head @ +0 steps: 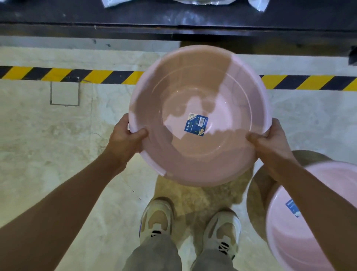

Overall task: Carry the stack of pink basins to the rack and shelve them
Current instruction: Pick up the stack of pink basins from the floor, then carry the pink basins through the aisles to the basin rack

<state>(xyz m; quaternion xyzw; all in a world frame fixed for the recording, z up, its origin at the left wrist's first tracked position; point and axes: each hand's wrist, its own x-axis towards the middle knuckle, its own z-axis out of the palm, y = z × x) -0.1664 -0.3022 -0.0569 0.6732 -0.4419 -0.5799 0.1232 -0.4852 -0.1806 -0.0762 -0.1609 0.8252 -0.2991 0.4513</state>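
Note:
I hold a pink basin (199,92) level above the floor, with a blue label (196,126) stuck inside its bottom. My left hand (126,133) grips its near-left rim, thumb inside the bowl. On the near-right rim sits my right hand (270,138), gripping the same way. I cannot tell whether other basins are nested under it. Another pink basin (309,222) with the same blue label stands on the floor at the lower right, partly hidden behind my right forearm. The dark bottom shelf of the rack (173,17) runs across the top of the view, just beyond the held basin.
A yellow-and-black hazard stripe (58,74) crosses the pale marble floor in front of the rack. White plastic-wrapped goods (119,2) lie on the shelf at the top edge. My two feet in beige sneakers (189,222) stand below the basin.

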